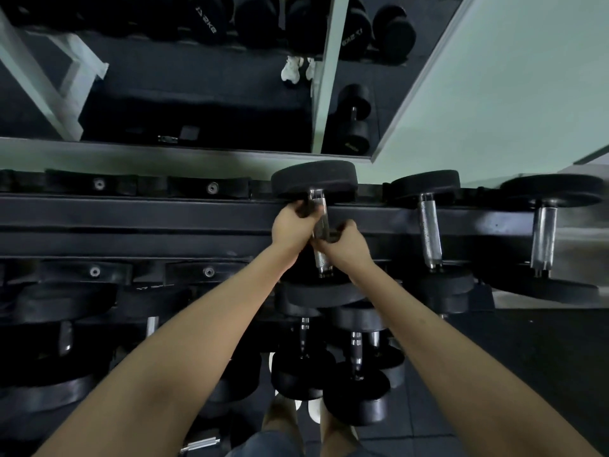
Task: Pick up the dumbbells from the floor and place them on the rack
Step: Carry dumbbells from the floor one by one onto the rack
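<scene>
A black dumbbell with a chrome handle lies across the top tier of the black rack, its far head against the wall. Both of my hands are wrapped around its handle: my left hand nearer the far head, my right hand just behind it. The near head shows below my wrists. Two more dumbbells rest on the same tier to the right.
Several black dumbbells sit on lower tiers below my arms. Empty saddles line the top tier's left side. A mirror on the wall behind reflects the floor and weights. My feet stand close to the rack.
</scene>
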